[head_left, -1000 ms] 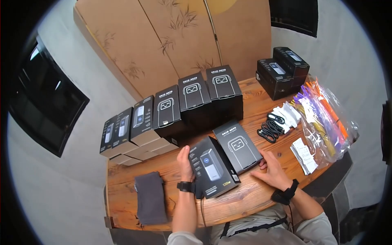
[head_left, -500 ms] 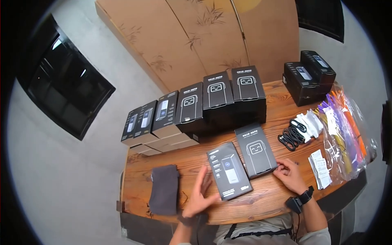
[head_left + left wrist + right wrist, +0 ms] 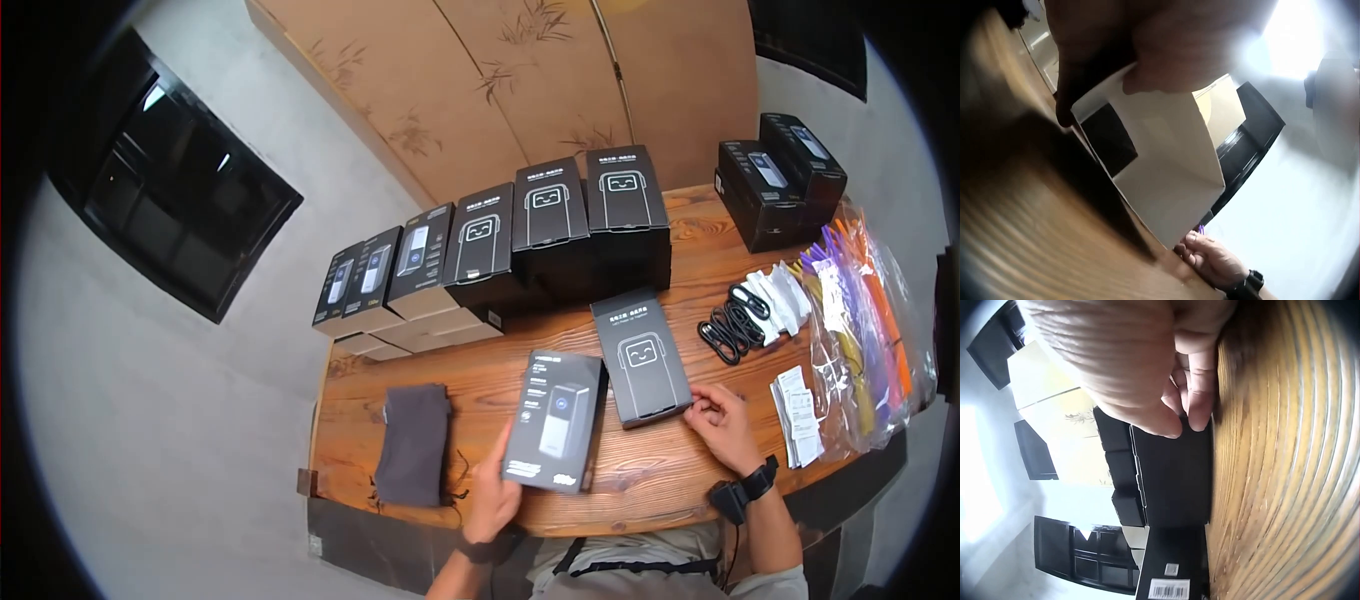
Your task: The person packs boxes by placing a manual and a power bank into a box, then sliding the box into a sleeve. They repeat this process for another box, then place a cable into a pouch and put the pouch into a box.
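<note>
Device-printed box (image 3: 553, 425) extends right of the left hand (image 3: 492, 497) gripping it, some fingers hidden, table edge (image 3: 620, 525) behind; right hand (image 3: 722, 425), fingers bent, at smiling-face box (image 3: 642, 365), pinch unclear.

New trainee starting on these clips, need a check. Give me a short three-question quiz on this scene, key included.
1. Multiple choice: which hand holds the box picturing a silver device? a) left b) right c) neither
2. True or false: in the head view, the black cables lie left of the dark gray fabric.
3. Count: how many smiling-face boxes show in the head view?

Key:
1. a, the left hand.
2. False; the black cables lie right of the dark gray fabric.
3. Four.
</note>
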Tool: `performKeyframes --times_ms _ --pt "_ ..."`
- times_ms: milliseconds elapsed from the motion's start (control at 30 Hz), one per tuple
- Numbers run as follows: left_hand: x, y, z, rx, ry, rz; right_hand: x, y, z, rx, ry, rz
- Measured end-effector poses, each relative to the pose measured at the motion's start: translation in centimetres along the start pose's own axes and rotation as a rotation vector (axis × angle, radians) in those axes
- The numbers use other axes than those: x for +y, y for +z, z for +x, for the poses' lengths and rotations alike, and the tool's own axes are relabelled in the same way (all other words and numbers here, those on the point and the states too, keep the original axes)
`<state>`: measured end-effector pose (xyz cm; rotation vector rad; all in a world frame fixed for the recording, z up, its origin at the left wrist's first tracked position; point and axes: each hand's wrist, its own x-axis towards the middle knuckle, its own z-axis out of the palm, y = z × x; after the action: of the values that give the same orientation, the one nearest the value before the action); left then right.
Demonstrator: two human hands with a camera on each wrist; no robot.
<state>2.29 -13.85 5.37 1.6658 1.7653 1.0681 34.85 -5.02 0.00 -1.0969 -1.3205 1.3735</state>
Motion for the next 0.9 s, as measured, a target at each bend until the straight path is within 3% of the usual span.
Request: performKeyframes --times_ms 67,267,433,667,900 --pt "1.2 -2.7 -0.1 0.049 0.019 -0.09 -0.2 -0.1 0.0 -0.014 0.006 -0.004" --pt "3.9 -10.6 4.0 0.471 0.177 -0.013 -0.2 0.0 0.0 -0.002 -0.009 -0.017" --pt "0.1 -16.4 13.1 0.501 0.254 -0.381 -0.3 0.0 0.0 0.003 -0.007 0.011" --pt "-2.2 -17.3 23.1 0.515 0.186 -0.267 0.0 -0.3 -0.1 -0.001 0.014 0.022" --pt "-3.3 -17.0 25.8 0.51 0.139 -0.188 0.0 -0.5 -0.1 -0.008 0.019 0.002"
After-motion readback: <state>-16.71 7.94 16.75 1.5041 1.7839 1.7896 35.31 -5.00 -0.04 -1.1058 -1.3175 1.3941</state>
